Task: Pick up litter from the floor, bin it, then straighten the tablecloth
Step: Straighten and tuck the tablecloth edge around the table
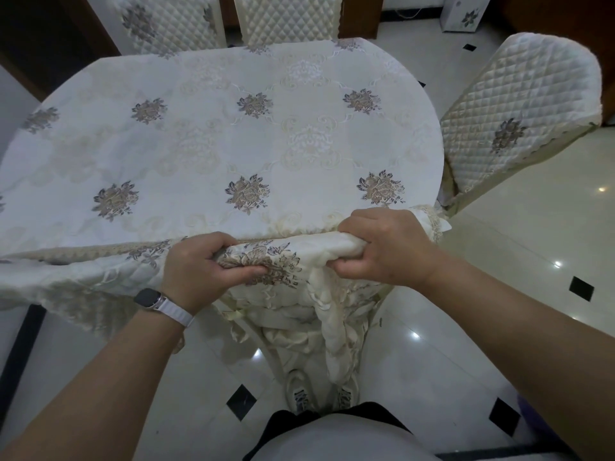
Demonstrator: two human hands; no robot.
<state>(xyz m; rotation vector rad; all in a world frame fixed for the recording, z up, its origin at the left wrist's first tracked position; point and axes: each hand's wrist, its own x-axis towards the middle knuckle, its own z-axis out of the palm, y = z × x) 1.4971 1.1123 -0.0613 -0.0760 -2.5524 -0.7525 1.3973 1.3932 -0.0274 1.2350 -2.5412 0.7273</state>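
Standing on white tile floor, shoes under hanging fabric. Left hand, watch on wrist, and right hand each clench the bunched near hem of the tablecloth. Beyond the hands, cloth lies flat over the table. Quilted chair at right, two more at far side.

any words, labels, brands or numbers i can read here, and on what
No text can be read.
Watch on the left wrist: dark screen, nothing shown.
Shoes: marks on the tongues, too blurred to read.
White box by the far wall: flower print only.
Tablecloth: embroidered flowers, no words.
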